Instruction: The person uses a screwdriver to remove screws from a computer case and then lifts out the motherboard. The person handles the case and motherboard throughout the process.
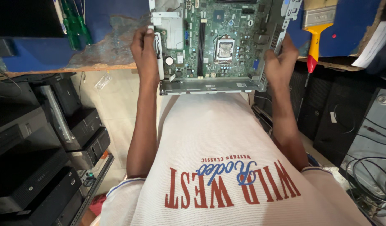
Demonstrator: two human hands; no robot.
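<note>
The blue bench (pixel 38 54) has a worn, scratched top. At its near edge, partly over the edge, sits an open computer chassis (pixel 209 86) with a green motherboard (pixel 214 37) inside. The left hand (pixel 144 50) has a closed grip on the left wall of the chassis, and the right hand (pixel 280 62) has a closed grip on its right wall. A yellow-handled paintbrush (pixel 316 29) lies right of the chassis, and green screwdrivers (pixel 75 23) lie well to the left.

Workbench top (pixel 38 54) is blue, its surface worn bare near the front edge. Floor (pixel 117 104) is pale tile. Black computer cases (pixel 42 167) are stacked on both sides.
</note>
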